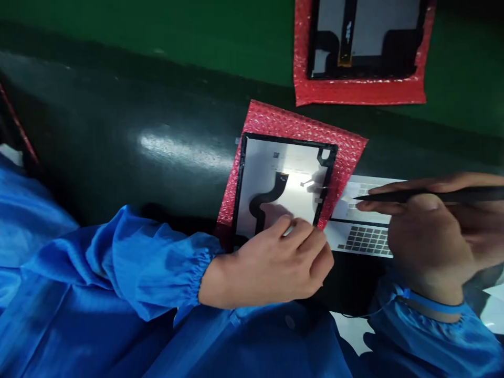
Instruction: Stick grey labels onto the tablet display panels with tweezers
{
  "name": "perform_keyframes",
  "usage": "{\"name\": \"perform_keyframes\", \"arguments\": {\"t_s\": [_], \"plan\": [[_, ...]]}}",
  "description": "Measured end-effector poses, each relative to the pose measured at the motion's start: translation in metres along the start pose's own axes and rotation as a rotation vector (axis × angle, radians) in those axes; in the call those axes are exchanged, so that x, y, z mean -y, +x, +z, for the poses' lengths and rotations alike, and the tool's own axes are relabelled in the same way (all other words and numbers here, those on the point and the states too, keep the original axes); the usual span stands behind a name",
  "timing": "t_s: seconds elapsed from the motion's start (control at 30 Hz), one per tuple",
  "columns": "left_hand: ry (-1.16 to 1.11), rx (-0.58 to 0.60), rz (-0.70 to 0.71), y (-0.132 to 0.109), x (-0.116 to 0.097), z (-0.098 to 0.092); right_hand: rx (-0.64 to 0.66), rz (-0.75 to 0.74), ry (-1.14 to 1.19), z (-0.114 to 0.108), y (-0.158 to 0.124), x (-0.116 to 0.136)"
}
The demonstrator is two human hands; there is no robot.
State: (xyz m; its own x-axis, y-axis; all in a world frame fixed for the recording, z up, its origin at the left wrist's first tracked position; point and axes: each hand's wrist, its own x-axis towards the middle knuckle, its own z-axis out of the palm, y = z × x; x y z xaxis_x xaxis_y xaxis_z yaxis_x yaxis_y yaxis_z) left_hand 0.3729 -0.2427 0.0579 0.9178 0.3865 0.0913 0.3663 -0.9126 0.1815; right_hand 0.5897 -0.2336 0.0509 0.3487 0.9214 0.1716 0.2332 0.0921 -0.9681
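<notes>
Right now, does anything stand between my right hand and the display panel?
Nothing visible blocks the way. Between your right hand and the display panel are only your black pointed tool, white sheeting with dark rectangles, and the red bubble wrap.

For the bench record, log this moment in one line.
left hand: at display panel | right hand: holds black pointed tool, tip by white sheet | red bubble wrap: beneath panel

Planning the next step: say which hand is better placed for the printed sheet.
Probably the right hand: it holds a black pointed tool, the tip over the printed sheet. The left hand lies over the panel, farther away.
</notes>
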Motion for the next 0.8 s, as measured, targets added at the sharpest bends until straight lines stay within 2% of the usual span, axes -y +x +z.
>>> {"name": "perform_keyframes", "arguments": {"t_s": [0.17, 0.23, 0.33, 0.53, 0.8], "plan": [[0.136, 0.147, -0.187, -0.031, 0.008, 0.018, 0.248, 0.017, 0.174, 0.062, -0.008, -0.003], [0.154, 0.181, -0.199, -0.035, 0.015, 0.024, 0.311, 0.077, 0.209, 0.082, -0.009, -0.005], [0.134, 0.165, -0.192, -0.036, 0.022, 0.026, 0.347, 0.165, 0.191, 0.101, -0.01, -0.01], [0.057, 0.192, -0.196, -0.035, 0.025, 0.018, 0.352, 0.129, 0.108, 0.109, -0.01, -0.018], [0.035, 0.116, -0.232, -0.035, 0.025, 0.023, 0.341, 0.096, 0.041, 0.114, -0.011, -0.014]]}}
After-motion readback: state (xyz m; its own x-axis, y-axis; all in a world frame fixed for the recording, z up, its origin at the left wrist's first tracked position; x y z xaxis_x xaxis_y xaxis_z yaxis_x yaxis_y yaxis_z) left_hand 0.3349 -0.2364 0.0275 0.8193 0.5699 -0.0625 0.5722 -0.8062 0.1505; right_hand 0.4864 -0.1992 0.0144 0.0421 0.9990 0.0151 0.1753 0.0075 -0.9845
